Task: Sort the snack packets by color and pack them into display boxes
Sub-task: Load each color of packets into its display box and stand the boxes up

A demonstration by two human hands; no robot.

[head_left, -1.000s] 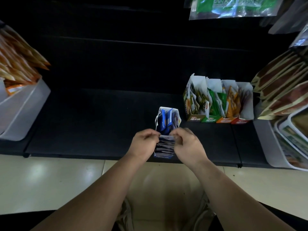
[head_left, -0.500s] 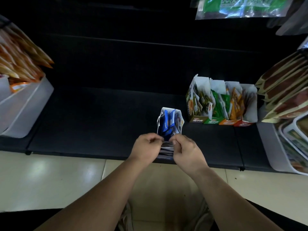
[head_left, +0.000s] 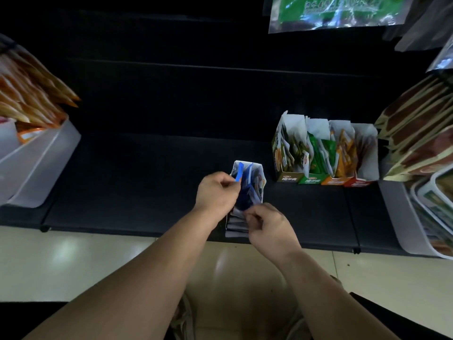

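Note:
A white display box [head_left: 259, 173] stands on the dark shelf near its front edge, with blue snack packets [head_left: 248, 190] upright inside. My left hand [head_left: 217, 192] is at the box's left side and pinches the top of a blue packet [head_left: 239, 174]. My right hand [head_left: 268, 225] sits at the box's near end with fingers curled around the front flap and packet edges there. Further right stands a row of display boxes [head_left: 326, 176] filled with dark green, green, orange and red packets.
The black shelf [head_left: 147, 182] runs across the view, its front edge over a pale tiled floor. A grey bin [head_left: 46, 165] with orange packets sits at the left. White trays [head_left: 402, 217] and stacked brown packets fill the right. A green bag [head_left: 335, 11] hangs above.
My left hand has moved up and away from my right hand, along the box's left side, and now pinches a blue packet's top. My right hand stays at the near end.

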